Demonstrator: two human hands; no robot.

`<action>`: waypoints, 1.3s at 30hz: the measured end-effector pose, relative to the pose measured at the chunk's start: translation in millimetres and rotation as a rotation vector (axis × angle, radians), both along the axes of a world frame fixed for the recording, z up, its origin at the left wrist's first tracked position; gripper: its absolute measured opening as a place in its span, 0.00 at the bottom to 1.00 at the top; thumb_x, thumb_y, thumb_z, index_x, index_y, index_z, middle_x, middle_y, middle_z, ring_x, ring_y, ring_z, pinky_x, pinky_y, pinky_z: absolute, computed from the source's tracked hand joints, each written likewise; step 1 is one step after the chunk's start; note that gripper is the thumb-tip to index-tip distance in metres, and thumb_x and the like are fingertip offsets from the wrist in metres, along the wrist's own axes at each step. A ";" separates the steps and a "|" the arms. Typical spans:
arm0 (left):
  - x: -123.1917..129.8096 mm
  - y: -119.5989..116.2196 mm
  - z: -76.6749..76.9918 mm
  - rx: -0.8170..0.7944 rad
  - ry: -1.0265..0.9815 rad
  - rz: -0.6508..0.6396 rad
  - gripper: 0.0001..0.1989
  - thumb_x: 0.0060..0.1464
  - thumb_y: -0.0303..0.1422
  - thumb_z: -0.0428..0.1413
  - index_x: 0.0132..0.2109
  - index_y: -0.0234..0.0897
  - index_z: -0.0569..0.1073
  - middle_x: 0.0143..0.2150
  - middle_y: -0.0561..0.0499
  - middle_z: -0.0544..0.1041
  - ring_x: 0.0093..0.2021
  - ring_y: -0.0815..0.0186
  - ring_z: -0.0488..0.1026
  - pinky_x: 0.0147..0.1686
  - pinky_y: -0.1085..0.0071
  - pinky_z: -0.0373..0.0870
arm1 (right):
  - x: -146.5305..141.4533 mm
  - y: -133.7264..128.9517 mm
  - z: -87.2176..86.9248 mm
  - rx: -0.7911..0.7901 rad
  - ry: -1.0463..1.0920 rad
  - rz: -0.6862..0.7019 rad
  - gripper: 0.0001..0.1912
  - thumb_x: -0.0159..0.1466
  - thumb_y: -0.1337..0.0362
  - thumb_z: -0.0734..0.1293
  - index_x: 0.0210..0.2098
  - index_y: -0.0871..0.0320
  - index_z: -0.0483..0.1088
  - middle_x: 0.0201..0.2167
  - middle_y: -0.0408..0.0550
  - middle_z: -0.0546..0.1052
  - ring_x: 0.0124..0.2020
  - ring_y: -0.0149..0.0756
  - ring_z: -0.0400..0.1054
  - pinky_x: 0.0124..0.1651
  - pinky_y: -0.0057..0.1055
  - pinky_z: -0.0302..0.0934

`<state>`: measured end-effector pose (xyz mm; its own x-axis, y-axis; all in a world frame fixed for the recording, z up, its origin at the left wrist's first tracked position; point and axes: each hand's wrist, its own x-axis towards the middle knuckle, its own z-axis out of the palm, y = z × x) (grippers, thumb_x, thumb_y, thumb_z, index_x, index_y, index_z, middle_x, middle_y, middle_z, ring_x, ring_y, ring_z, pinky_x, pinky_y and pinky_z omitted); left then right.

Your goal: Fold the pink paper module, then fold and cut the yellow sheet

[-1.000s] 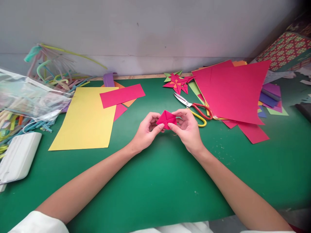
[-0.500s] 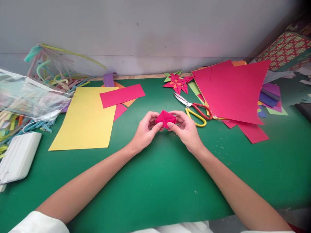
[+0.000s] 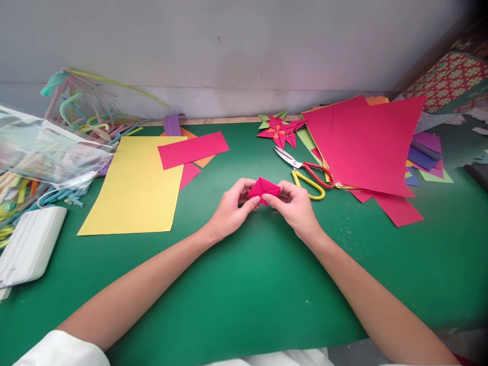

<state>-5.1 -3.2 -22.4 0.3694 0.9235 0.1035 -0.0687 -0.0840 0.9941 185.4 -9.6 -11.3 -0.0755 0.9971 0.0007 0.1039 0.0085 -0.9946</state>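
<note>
A small folded piece of red paper (image 3: pixel 264 187) is held between both hands above the green tabletop (image 3: pixel 244 284). My left hand (image 3: pixel 237 206) is closed on its left side, thumb at the lower front edge. My right hand (image 3: pixel 296 207) grips the opposite side, its thumb almost meeting the left one. Creases run across the paper's upper face; its underside is hidden by my fingers. Just beyond my right hand lie scissors (image 3: pixel 305 170) with one red and one yellow handle, blades slightly apart. Behind them sit folded red paper stars (image 3: pixel 278 131).
Left of my hands lies a yellow sheet (image 3: pixel 131 188), overlapped by a red strip (image 3: pixel 193 150). Large red sheets (image 3: pixel 366 147) are stacked at the right. Fuzzy craft stems (image 3: pixel 102 124), a clear plastic bag (image 3: pixel 46 147) and a white device (image 3: pixel 32 244) occupy the far left.
The folded paper has shifted slightly right and tilted in my fingers. Its front edge now looks bent by my thumbs. Both hands keep their hold.
</note>
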 end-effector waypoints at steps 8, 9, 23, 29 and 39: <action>-0.5 0.6 -0.7 -0.003 0.035 0.009 0.15 0.66 0.40 0.60 0.54 0.37 0.72 0.50 0.44 0.80 0.45 0.62 0.78 0.44 0.68 0.77 | 1.1 2.2 -1.9 0.004 0.018 0.022 0.15 0.61 0.52 0.77 0.31 0.57 0.77 0.27 0.44 0.77 0.29 0.35 0.70 0.32 0.31 0.64; -0.6 0.2 -0.9 0.003 0.047 0.004 0.15 0.67 0.39 0.59 0.55 0.37 0.72 0.50 0.44 0.80 0.46 0.62 0.78 0.44 0.68 0.77 | 1.3 2.1 -2.5 0.001 0.015 0.015 0.15 0.60 0.52 0.77 0.30 0.57 0.76 0.26 0.43 0.76 0.28 0.35 0.69 0.31 0.31 0.63; 1.3 1.9 -0.8 -0.043 0.026 -0.043 0.16 0.66 0.40 0.60 0.54 0.37 0.71 0.50 0.44 0.80 0.46 0.61 0.79 0.43 0.67 0.78 | 0.9 1.2 -1.7 -0.010 0.013 0.012 0.16 0.62 0.50 0.75 0.31 0.56 0.76 0.26 0.44 0.78 0.28 0.36 0.70 0.30 0.31 0.64; 0.6 3.3 -3.8 -0.053 0.017 -0.002 0.15 0.65 0.41 0.61 0.52 0.37 0.71 0.49 0.45 0.80 0.46 0.62 0.79 0.42 0.69 0.78 | 3.4 3.5 -4.3 0.004 -0.027 0.036 0.17 0.61 0.51 0.76 0.28 0.56 0.74 0.25 0.43 0.77 0.27 0.36 0.70 0.32 0.33 0.66; 0.8 1.6 2.2 0.015 0.120 -0.013 0.14 0.68 0.42 0.57 0.53 0.38 0.73 0.49 0.45 0.79 0.46 0.60 0.77 0.45 0.66 0.76 | 7.5 4.5 0.1 0.030 -0.127 0.078 0.18 0.63 0.51 0.75 0.26 0.55 0.69 0.24 0.42 0.72 0.27 0.35 0.66 0.30 0.32 0.64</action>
